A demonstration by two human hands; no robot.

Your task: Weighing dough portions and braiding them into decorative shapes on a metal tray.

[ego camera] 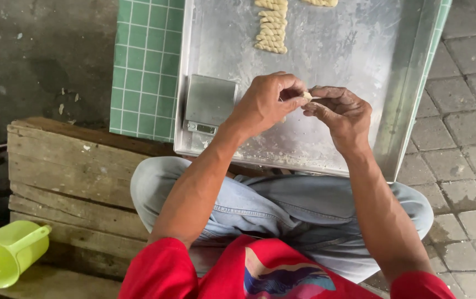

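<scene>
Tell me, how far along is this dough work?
Done: one row of twisted dough pieces and the start of another lie at the far end of the metal tray. In hand: both hands, left and right, pinch a small dough bit. Left: most of the tray is bare.

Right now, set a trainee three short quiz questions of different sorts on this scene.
1. True or false: both hands pinch one small piece of dough.
2. What sits at the tray's near left corner? A) a jug B) a small scale C) a knife
3. Fill in: the twisted dough pieces lie at the tray's ____ edge.

Key:
1. True: the left hand and right hand meet on the dough.
2. B: the scale is on the tray; the jug is beside the person.
3. Far: see the twists.
</scene>
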